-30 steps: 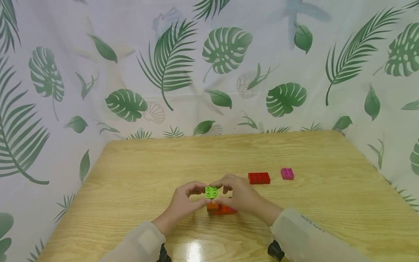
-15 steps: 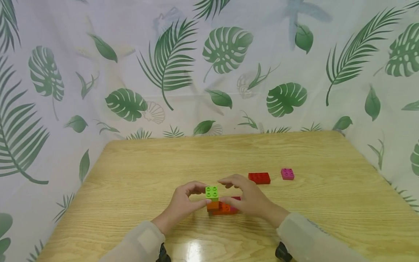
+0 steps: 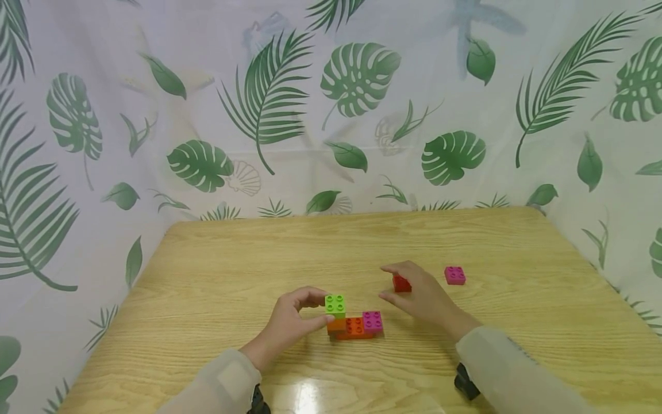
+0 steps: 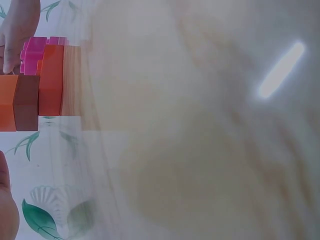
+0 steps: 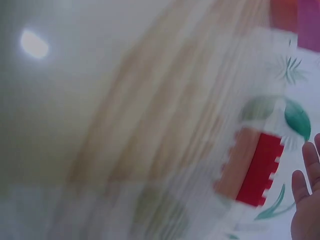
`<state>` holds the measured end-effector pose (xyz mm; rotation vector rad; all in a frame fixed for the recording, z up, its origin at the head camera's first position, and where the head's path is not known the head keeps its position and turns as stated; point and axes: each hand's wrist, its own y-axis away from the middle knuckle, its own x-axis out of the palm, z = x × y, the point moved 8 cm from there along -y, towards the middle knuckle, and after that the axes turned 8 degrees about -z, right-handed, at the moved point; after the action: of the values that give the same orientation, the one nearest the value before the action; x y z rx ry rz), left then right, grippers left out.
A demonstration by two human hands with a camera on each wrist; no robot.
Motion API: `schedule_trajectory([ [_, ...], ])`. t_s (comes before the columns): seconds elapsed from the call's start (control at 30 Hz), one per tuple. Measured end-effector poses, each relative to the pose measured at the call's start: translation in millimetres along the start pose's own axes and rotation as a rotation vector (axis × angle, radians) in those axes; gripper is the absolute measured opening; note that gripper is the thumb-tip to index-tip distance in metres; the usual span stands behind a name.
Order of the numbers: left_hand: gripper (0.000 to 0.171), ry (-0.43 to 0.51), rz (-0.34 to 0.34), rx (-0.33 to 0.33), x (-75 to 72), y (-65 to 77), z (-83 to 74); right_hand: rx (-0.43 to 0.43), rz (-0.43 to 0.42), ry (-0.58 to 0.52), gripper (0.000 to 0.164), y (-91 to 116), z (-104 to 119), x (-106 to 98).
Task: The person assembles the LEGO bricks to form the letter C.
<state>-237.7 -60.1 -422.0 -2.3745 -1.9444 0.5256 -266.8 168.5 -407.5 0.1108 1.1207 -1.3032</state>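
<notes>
My left hand [image 3: 289, 319] holds the left end of a toy brick build, thumb at the front of a lime green brick [image 3: 335, 306] and fingers behind it. Under the green one is an orange brick [image 3: 336, 325]. To the right runs a long orange-red brick [image 3: 354, 328] topped by a pink brick [image 3: 373, 322]. A brown brick [image 4: 26, 102] shows low in the build in the left wrist view. My right hand [image 3: 425, 296] is at a loose red brick [image 3: 401, 283], thumb and fingers spread apart around its left part; the hand hides its right part.
A loose pink brick [image 3: 455, 275] lies to the right, beyond the right hand. Everything rests on a wood-grain table [image 3: 248, 253]. A leaf-patterned cloth [image 3: 310, 126] hangs behind the table and along its sides.
My right hand has let go of the green brick and moved right and away to the loose red brick. My left hand has stayed on the build.
</notes>
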Motion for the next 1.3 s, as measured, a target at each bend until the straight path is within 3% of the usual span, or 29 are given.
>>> schedule_trajectory([
  [0.37,0.030,-0.010,0.003,0.013,0.3,0.0,-0.6,0.174,0.063,0.091,0.064,5.8,-41.9,-7.3],
  [0.7,0.030,-0.003,0.005,0.016,0.5,0.0,-0.5,0.265,0.146,0.109,0.066,8.7,-54.2,-5.8],
  [0.83,0.029,-0.005,0.005,0.016,0.7,-0.1,-0.8,0.271,0.160,0.130,0.062,9.7,-56.8,-4.5],
  [1.1,0.029,0.002,0.005,0.006,0.4,-0.1,0.4,0.192,0.150,0.182,0.051,9.1,-56.7,-2.1],
  [1.3,0.031,0.022,-0.006,-0.015,0.4,0.3,1.6,0.218,0.162,0.174,0.047,9.5,-57.4,-1.4],
])
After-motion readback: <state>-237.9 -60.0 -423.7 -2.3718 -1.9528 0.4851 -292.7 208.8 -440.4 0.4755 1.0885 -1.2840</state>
